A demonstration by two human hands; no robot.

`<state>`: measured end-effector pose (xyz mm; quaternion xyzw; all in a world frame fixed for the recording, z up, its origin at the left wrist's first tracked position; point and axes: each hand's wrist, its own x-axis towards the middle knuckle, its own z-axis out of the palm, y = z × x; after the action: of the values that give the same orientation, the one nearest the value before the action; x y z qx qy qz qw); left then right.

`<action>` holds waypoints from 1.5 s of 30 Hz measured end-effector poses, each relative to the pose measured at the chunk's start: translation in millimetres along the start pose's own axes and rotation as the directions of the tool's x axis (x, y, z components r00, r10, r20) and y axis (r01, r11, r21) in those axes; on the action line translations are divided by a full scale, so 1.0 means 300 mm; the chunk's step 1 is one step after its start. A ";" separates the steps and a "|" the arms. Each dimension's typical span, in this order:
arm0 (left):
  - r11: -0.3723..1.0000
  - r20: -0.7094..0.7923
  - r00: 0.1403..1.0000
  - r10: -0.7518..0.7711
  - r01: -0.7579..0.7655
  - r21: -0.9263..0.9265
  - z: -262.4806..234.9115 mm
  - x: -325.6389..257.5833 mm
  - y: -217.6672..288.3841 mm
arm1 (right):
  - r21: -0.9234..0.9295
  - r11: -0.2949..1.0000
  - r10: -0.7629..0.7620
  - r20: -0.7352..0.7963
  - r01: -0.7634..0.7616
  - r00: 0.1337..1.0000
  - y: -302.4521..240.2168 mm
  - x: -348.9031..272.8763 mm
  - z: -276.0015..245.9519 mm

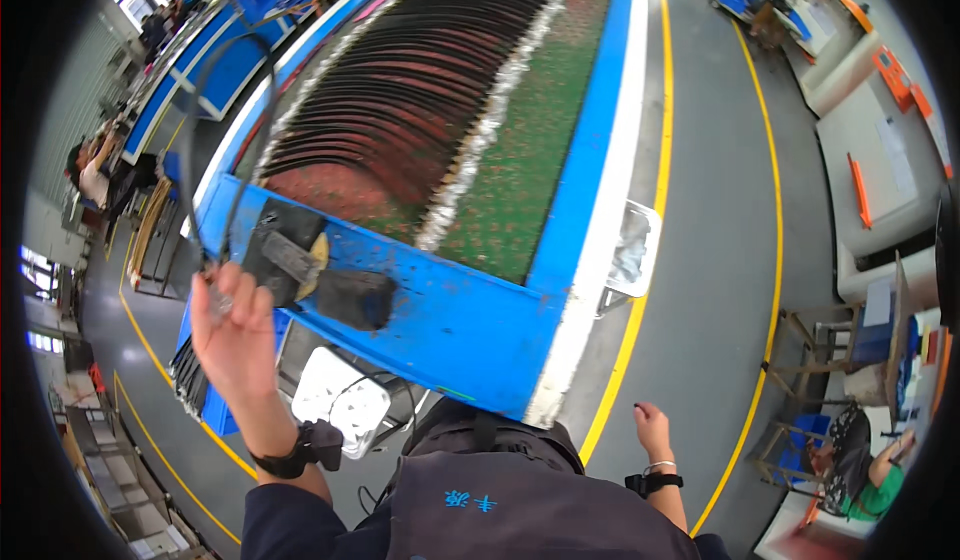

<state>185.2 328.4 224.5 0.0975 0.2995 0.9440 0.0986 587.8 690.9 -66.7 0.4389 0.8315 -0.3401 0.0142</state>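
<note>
Left hand (pixel 232 332) raised at the near left corner of the blue table (pixel 470 325), fingers pinched shut on a thin black cable (pixel 215 110) looping up over that corner, right hand (pixel 652 428) empty, loosely curled beside the table's near right end; cable could snag the black clamp (pixel 315 270) there.

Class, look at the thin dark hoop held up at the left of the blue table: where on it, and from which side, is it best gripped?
Probably at its lower end, from below: the thin dark hoop arcs upward from there, and the left hand already pinches that end.
</note>
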 end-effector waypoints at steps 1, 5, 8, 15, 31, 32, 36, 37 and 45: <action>0.999 0.000 1.000 0.020 -0.020 0.051 0.029 -0.027 -0.021 | -0.047 0.997 0.060 0.039 -0.058 0.997 0.136 -0.020 0.006; 0.978 -0.015 0.995 0.096 -0.091 0.186 0.152 -0.206 -0.179 | -0.101 0.933 0.356 0.110 -0.346 0.928 0.820 -0.163 0.056; 0.943 -0.134 0.976 0.172 -0.123 0.310 0.321 -0.384 -0.304 | 0.008 0.868 0.482 0.220 -0.496 0.848 1.175 -0.332 0.019; 0.967 -0.167 0.983 0.080 -0.036 0.251 0.648 -0.561 -0.670 | -0.498 0.860 0.371 0.466 -0.108 0.804 1.996 -0.431 -0.116; 0.978 -0.129 0.982 0.139 -0.116 0.173 1.084 -0.322 -1.407 | 0.064 0.996 -0.056 -0.178 0.068 0.983 1.017 0.905 -1.230; 0.981 -0.132 0.982 0.136 -0.115 0.154 1.126 -0.280 -1.474 | 0.033 0.999 -0.032 -0.198 0.039 0.980 1.110 0.921 -1.293; 0.992 -0.111 0.992 0.058 -0.045 0.118 1.319 -0.137 -1.690 | -0.038 0.977 0.190 -0.280 -0.209 0.941 1.644 0.847 -1.392; 0.999 -0.090 0.996 0.006 -0.002 0.045 1.341 -0.086 -1.765 | -0.071 0.881 0.439 -0.246 -0.468 0.864 2.107 0.764 -1.382; 0.979 -0.149 0.975 0.162 -0.140 0.145 1.539 0.105 -2.076 | -0.400 0.776 0.532 -0.002 -0.488 0.847 2.046 0.954 -1.405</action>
<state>346.6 1087.2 234.5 0.0502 0.3606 0.9314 -0.0048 981.8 1375.9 -174.6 0.6166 0.7292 -0.1771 0.2383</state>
